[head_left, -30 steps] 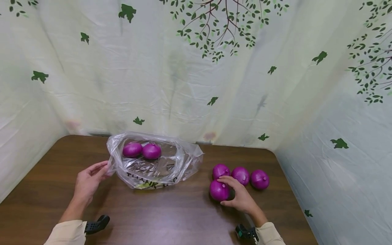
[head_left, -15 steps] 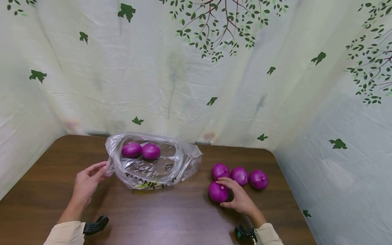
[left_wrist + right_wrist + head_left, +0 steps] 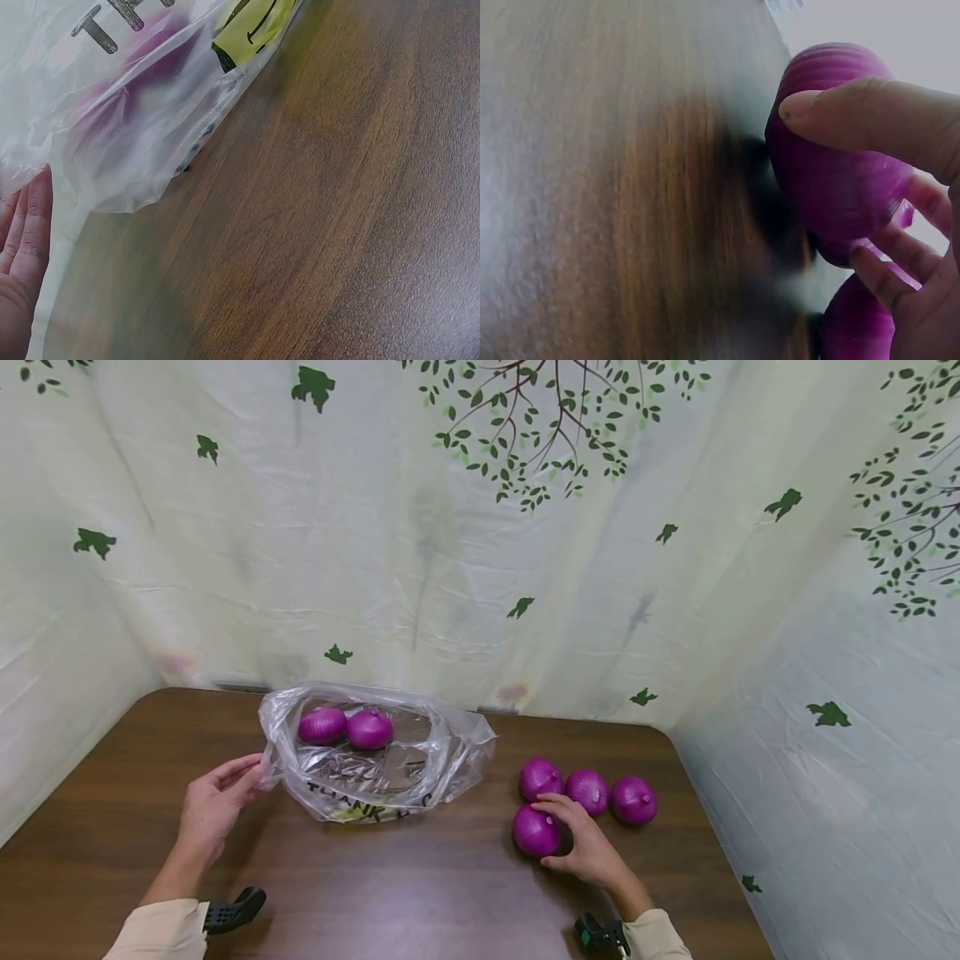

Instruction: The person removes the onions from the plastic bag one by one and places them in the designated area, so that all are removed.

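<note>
A clear plastic bag (image 3: pixel 468 760) with printed lettering lies at the back left of the table, its mouth spread. Two purple onions (image 3: pixel 370 729) sit inside it. My left hand (image 3: pixel 213 806) pinches the bag's left rim between thumb and fingers; the left wrist view shows only part of those fingers (image 3: pixel 34 232). On the right, my right hand (image 3: pixel 588 843) grips another purple onion (image 3: pixel 536 832) on its right side, with the thumb (image 3: pixel 840 120) across it in the right wrist view. That onion appears to rest on the table, close in front of a neighbouring onion (image 3: pixel 540 777).
Two more purple onions (image 3: pixel 587 791) continue the row to the right, ending with one onion (image 3: pixel 634 800) near the table's right edge. The brown wooden table (image 3: pixel 420 893) backs onto a pale curtain (image 3: pixel 450 568) with leaf prints, which also hangs at both sides.
</note>
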Tool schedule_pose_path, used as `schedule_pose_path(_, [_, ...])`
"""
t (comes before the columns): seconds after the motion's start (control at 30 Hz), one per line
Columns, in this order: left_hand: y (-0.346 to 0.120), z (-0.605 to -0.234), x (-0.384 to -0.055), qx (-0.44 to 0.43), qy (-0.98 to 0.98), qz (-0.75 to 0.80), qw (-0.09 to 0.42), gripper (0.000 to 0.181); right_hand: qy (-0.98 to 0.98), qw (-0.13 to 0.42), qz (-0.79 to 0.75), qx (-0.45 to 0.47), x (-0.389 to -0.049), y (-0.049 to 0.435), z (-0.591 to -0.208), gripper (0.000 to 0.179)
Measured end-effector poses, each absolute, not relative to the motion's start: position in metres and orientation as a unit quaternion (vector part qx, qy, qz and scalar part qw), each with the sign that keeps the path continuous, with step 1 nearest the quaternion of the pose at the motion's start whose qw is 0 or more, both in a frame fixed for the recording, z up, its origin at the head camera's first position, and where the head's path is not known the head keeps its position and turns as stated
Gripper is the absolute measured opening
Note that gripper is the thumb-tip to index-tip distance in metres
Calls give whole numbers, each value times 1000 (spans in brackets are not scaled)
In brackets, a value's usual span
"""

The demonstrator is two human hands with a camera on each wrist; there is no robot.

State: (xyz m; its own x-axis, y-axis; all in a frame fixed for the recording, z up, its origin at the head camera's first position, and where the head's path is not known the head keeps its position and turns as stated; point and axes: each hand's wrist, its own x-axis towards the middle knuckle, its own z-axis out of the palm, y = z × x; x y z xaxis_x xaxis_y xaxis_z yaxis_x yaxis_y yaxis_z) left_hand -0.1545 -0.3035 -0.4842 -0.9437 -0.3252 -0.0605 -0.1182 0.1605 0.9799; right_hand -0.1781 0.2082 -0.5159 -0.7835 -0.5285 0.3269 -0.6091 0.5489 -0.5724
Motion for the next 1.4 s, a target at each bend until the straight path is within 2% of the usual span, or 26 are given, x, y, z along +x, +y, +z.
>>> schedule_pose_path(0.23, [-306,-484,-152,144,-741,-650,89,31,-883,63,341,316,-174,205,-511,72])
schedule_pose_path(0.6, [-307,-481,-150,148,-757,-631,83,45,-874,104,348,324,-171,199,-505,66])
schedule_pose_path(0.83, [-307,-477,-148,144,-766,-621,83,49,-867,101,376,310,-172,185,-489,61])
schedule_pose_path(1.1, [-303,-478,-149,128,-739,-655,88,37,-855,101,418,291,-178,167,-476,55])
schedule_pose_path(1.4, [-300,-480,-152,127,-742,-652,87,43,-813,86,499,288,-180,133,-468,50])
